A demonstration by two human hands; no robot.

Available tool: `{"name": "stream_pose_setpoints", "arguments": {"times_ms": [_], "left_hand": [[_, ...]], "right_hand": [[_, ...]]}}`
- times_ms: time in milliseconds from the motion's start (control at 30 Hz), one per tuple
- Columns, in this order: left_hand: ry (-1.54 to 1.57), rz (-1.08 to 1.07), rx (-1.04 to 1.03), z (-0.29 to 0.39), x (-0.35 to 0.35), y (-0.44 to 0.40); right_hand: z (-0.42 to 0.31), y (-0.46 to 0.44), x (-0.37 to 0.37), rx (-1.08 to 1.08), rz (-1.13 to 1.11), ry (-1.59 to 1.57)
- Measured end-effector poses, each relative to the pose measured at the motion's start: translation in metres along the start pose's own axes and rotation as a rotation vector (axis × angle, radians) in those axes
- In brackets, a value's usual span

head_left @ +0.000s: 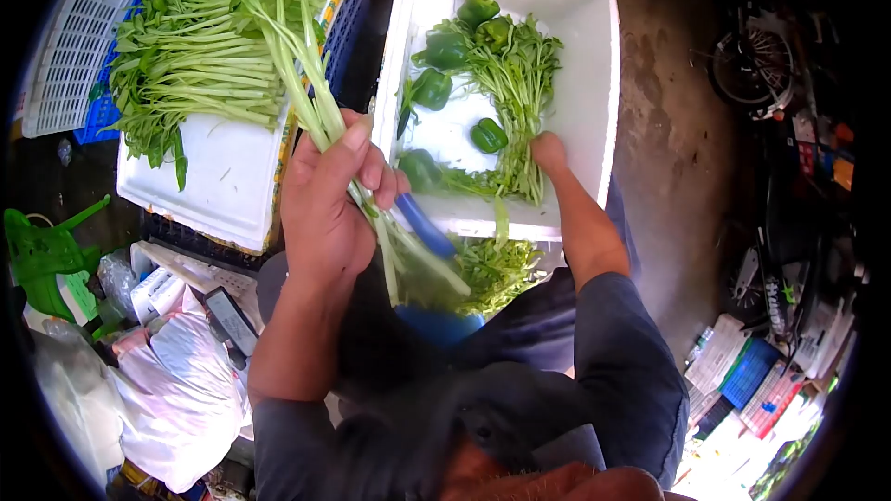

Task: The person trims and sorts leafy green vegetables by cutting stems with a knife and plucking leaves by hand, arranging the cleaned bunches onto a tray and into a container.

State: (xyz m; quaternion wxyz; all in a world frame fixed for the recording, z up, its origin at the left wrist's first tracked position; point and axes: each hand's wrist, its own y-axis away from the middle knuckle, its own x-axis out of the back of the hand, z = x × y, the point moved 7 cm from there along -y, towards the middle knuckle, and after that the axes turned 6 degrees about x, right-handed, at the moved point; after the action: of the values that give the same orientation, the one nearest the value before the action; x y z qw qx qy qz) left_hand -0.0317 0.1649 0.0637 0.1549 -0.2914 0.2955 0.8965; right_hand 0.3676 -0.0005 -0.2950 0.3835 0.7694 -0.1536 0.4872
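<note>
My left hand (329, 181) is closed around a few long, pale green leafy stalks (311, 93), their leafy tops pointing up and their cut-looking ends hanging down. A blue strip (424, 225) shows just beside its fingers; whether it is touched I cannot tell. Inside the white foam box (599, 83), my right hand (549, 152) grips the edge of a heap of leafy greens (515, 93), with its fingertips hidden. Several green bell peppers (488, 135) lie near that heap. Below the box are loose leafy trimmings (492, 274), next to a blue surface (436, 325).
At left, a large pile of leafy stalks (213, 65) rests on a white foam lid (213, 195). White crates (74, 60), a green plastic item (42, 260) and plastic bags (176, 390) stand around. A bicycle wheel (754, 65) and boxes (747, 376) are to the right.
</note>
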Motion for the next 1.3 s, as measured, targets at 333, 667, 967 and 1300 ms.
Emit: {"name": "stream_pose_setpoints", "arguments": {"times_ms": [333,667,967,1300], "left_hand": [[-0.074,0.005,0.069,-0.009,0.001,-0.005],[-0.307,-0.285,0.079,-0.047,-0.03,0.007],[-0.481,-0.346,0.052,-0.062,-0.033,0.022],[-0.474,-0.429,0.216,-0.115,-0.037,0.031]], "right_hand": [[-0.067,0.108,0.124,-0.067,-0.069,-1.057],[-0.13,0.281,0.137,0.227,0.296,-1.221],[-0.121,0.345,0.155,0.022,-0.002,-1.658],[-0.142,0.384,0.144,0.35,0.255,-1.007]]}}
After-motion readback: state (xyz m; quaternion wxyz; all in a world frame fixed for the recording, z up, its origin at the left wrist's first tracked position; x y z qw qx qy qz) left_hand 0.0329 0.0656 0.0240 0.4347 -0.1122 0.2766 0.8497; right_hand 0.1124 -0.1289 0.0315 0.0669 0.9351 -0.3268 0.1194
